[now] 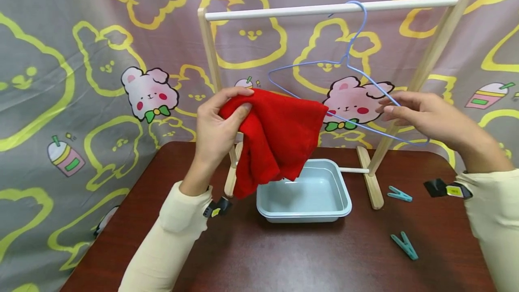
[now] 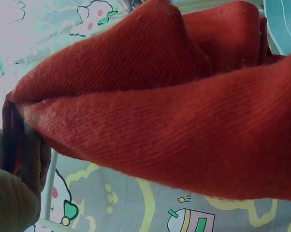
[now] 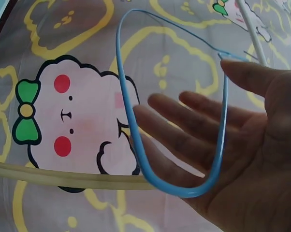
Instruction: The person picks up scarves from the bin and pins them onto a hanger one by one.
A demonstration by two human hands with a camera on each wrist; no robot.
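In the head view my left hand (image 1: 215,127) pinches a folded red cloth (image 1: 289,125) between thumb and fingers, and the cloth hangs down in front of the rack. Its fine ribbed weave fills much of the left wrist view, where the cloth (image 2: 136,130) hides most of the hand. A blue clothes hanger (image 1: 347,56) hooks over the white bar (image 1: 284,11). My right hand (image 1: 425,114) is at the hanger's right end with loose fingers. In the right wrist view those fingers extend behind the hanger's end loop (image 3: 189,192), and the thumb tip is close to the wire.
The wooden rack (image 1: 434,48) stands on a dark brown table (image 1: 284,256). A pale blue basin (image 1: 304,214) sits below the cloth. Two teal clothespins, an upper one (image 1: 400,193) and a lower one (image 1: 404,246), lie to the right. A patterned curtain (image 1: 101,102) hangs behind.
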